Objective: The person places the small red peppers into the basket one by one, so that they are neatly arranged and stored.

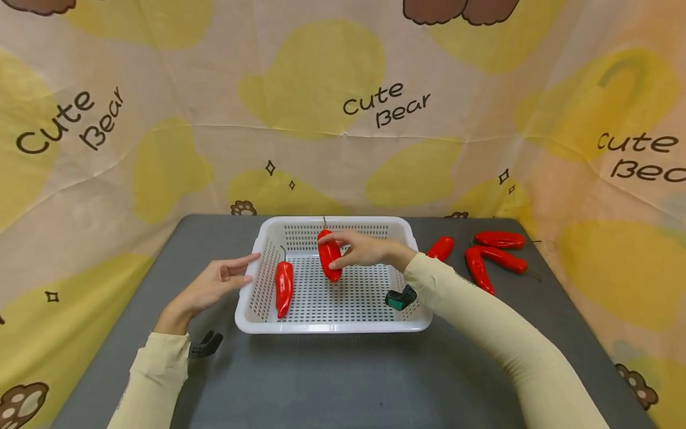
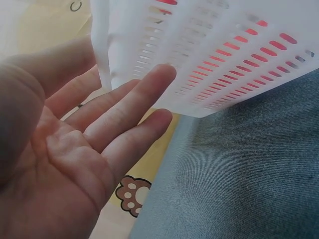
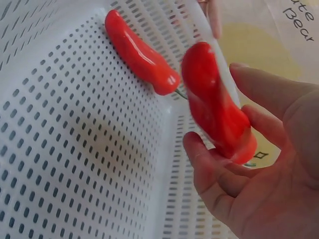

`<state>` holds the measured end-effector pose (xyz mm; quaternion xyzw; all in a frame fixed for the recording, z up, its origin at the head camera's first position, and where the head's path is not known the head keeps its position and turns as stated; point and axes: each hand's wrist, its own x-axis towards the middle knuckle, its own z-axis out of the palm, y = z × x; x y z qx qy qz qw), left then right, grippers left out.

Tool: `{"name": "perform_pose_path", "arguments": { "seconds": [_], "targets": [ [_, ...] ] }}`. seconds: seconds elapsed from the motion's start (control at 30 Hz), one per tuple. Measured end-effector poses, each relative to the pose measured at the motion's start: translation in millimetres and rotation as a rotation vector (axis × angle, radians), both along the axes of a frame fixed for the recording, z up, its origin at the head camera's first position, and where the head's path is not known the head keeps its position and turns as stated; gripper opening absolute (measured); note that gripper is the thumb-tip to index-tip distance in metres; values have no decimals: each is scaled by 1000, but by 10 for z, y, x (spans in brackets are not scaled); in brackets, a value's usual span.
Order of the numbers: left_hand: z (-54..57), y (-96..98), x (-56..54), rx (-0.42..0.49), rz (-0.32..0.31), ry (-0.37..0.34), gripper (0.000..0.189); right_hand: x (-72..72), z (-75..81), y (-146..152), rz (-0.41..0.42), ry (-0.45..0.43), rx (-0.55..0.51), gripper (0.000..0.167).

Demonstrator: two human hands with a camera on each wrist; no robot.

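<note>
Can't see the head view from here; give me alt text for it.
A right hand holds a red chili pepper above a white perforated basket, where another chili pepper lies. The left hand is at the basket's left rim; four more peppers lie right of the basket on a gray table.

Right-hand grip: pinches a red pepper over the white basket
Left-hand grip: fingertips at the basket's left rim
Second pepper: inside, left
Loose peppers: four, on the grey counter, right of the basket
Backdrop: "Cute Bear" cloth
</note>
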<state>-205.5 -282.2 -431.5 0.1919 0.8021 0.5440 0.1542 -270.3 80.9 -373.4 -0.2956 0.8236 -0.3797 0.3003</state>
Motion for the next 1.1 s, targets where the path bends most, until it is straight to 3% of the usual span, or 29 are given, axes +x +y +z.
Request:
{"name": "perform_pose_path", "arguments": {
  "seconds": [0.23,0.67,1.1],
  "targets": [
    [-1,8,-4,1,8,-8,60,34,-33,-102,34,-15,99,61],
    [-6,9,3,2,7,-6,60,10,-161,-238,50,-57,72,62],
    [-23,5,9,9,3,-1,59,-2,-229,-334,1,-142,86,65]
  ]
}}
